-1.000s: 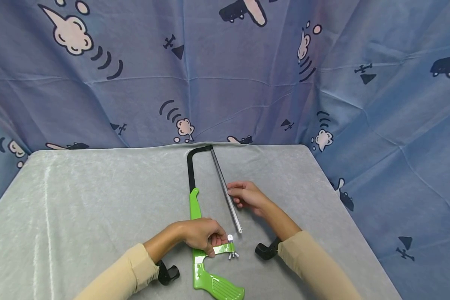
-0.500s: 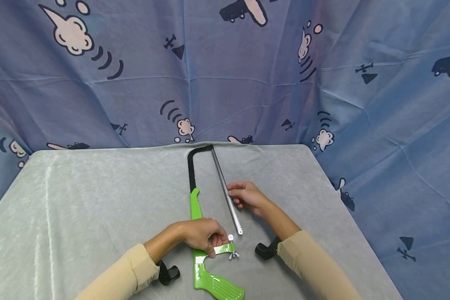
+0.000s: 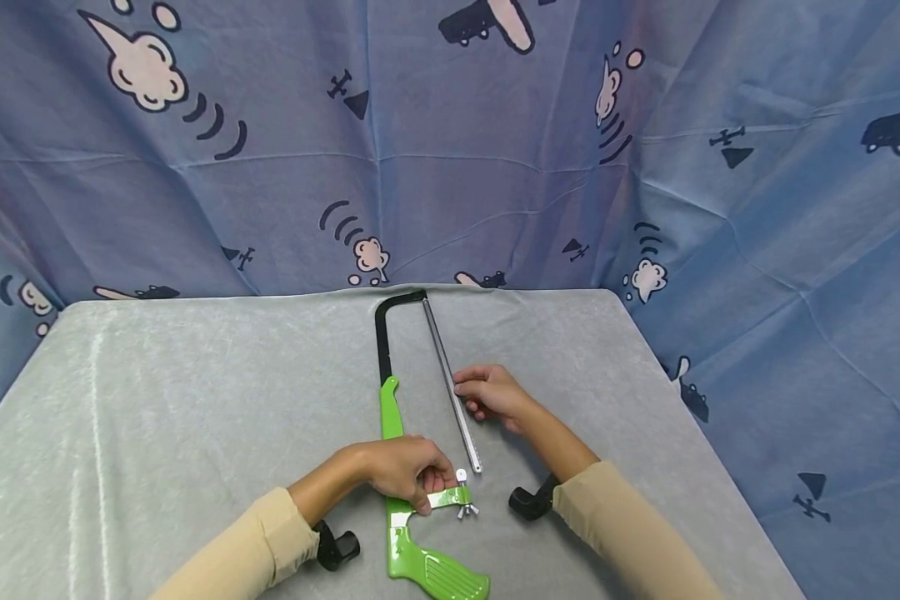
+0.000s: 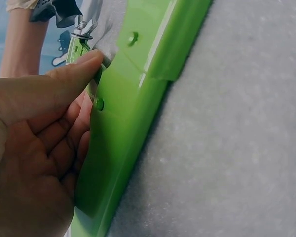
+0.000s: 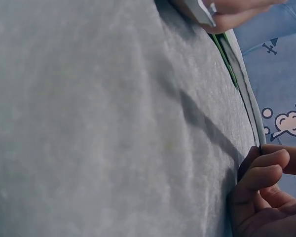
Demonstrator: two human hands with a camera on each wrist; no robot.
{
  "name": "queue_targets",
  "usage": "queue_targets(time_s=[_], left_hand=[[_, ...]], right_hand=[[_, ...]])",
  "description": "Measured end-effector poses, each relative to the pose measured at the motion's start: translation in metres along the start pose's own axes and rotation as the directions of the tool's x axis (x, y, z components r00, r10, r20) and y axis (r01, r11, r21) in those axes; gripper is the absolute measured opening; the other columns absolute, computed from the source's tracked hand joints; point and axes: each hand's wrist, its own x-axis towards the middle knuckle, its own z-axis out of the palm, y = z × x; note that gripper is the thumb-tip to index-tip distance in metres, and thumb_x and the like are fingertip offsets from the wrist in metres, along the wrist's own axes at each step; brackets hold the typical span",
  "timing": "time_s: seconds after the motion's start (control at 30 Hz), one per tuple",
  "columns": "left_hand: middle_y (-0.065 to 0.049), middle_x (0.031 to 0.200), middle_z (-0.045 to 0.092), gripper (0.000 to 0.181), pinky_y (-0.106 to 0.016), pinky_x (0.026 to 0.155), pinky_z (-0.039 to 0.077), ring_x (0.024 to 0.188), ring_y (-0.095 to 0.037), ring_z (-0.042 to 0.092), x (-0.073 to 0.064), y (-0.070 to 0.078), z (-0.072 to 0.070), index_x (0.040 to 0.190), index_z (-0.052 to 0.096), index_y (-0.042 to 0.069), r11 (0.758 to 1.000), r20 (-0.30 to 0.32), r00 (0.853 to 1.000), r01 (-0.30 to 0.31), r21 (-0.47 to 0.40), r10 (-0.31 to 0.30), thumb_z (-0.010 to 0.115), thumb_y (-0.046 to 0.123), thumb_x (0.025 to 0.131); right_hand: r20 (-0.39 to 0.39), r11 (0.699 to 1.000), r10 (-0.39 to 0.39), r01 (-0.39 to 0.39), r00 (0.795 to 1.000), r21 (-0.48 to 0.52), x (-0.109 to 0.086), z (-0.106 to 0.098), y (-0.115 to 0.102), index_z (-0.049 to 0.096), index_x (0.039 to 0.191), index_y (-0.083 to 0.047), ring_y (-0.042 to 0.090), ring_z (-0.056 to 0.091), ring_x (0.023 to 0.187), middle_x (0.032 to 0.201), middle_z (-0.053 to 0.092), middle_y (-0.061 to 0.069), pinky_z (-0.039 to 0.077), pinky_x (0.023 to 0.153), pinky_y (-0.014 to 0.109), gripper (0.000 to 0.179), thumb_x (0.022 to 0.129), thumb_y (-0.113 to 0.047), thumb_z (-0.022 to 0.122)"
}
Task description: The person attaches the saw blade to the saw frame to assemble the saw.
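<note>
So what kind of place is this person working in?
Probably a makeshift recording booth: a blue cartoon-printed fabric curtain hangs behind and beside a pale grey cloth-covered table, with a green-and-black metal hacksaw on it.

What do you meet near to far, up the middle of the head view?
Ribbed green grip → left hand → right hand → saw frame's black far end → blue curtain.
</note>
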Motion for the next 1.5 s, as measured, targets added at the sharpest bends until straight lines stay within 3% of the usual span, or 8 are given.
queue_targets(time_s=[1.5], left_hand=[[0.009, 0.077, 0.058, 0.027, -0.017, 0.07, 0.046, 0.072, -0.001, 0.053, 0.0, -0.001, 0.0, 0.097, 0.069, 0.011, 1.0, -0.003, 1.0, -0.003, 0.03, 0.003, 0.084, 0.002, 0.076]], right_hand=[[0.006, 0.995, -0.042, 0.042, 0.999, -0.086, 0.002, 0.013, 0.0, 0.06, 0.113, 0.007, 0.009, 0.044, 0.051, 0.06, 0.05, 0.001, 0.038, 0.046, 0.023, 0.023, 0.092, -0.002, 0.061]])
